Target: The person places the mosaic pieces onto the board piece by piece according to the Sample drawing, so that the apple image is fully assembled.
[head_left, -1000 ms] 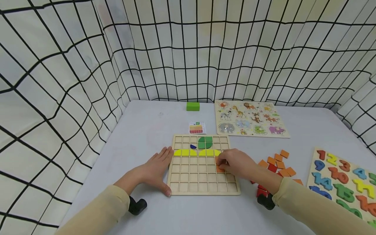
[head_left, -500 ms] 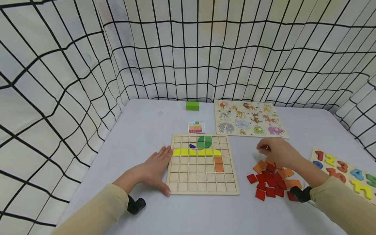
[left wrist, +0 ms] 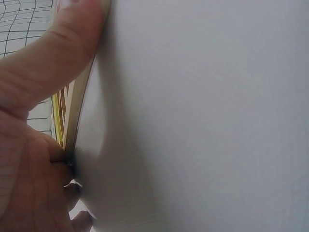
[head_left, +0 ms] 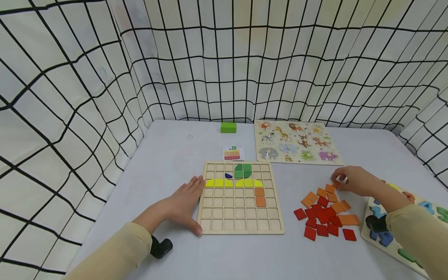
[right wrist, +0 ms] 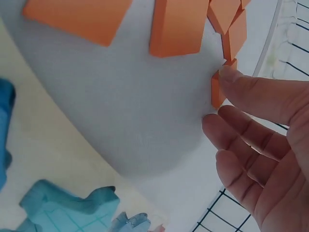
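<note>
My left hand (head_left: 182, 206) rests along the left edge of a wooden grid board (head_left: 229, 213), fingers straight and thumb at the near corner. On the board lie green pieces (head_left: 243, 170), a small dark-blue piece (head_left: 228, 175), yellow pieces (head_left: 218, 182) and two orange squares (head_left: 260, 197). My right hand (head_left: 357, 181) is at the far end of a pile of tiles. Its thumb and a finger pinch an orange tile (right wrist: 216, 91) there, partly hidden by the thumb. Red tiles (head_left: 322, 217) and more orange tiles (head_left: 309, 199) lie nearer.
A picture card (head_left: 233, 153) lies behind the grid board, with a green block (head_left: 228, 127) farther back. An animal puzzle board (head_left: 297, 142) stands back right. A number puzzle (head_left: 395, 251) lies partly under my right forearm. Black netting (head_left: 241, 74) surrounds the table.
My right hand has left the orange square on the board and moved right to the tile pile, reaching its far orange tile. My left hand stays at the board's edge.
</note>
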Tool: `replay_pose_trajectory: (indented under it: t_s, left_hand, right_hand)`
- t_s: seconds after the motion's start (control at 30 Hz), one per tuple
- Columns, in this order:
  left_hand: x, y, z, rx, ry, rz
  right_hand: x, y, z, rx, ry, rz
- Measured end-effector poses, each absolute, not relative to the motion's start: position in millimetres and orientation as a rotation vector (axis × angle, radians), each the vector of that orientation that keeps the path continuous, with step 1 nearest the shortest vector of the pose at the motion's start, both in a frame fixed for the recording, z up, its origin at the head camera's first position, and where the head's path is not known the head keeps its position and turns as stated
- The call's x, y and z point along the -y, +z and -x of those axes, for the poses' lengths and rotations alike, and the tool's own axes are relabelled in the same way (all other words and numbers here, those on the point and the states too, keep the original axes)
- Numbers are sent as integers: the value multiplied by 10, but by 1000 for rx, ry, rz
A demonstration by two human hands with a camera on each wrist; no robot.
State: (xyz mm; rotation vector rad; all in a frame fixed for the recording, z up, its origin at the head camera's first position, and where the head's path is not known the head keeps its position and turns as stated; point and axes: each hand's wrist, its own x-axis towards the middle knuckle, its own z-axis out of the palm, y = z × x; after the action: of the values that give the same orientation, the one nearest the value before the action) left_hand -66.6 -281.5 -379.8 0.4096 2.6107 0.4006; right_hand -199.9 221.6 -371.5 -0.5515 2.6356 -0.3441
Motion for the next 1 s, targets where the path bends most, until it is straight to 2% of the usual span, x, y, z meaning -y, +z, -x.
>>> replay_pose_trajectory:
  t_s: [0.47,1.0]
  left_hand:
    - [2821,-3729,647,-2591,395,-426]
    - [2820,-3753,646,-2589,395,-416]
  right_hand:
    - [-1985,-3696,1933,-2806,-363,523]
    - [-521,-3695,1696,-2695,-730,959]
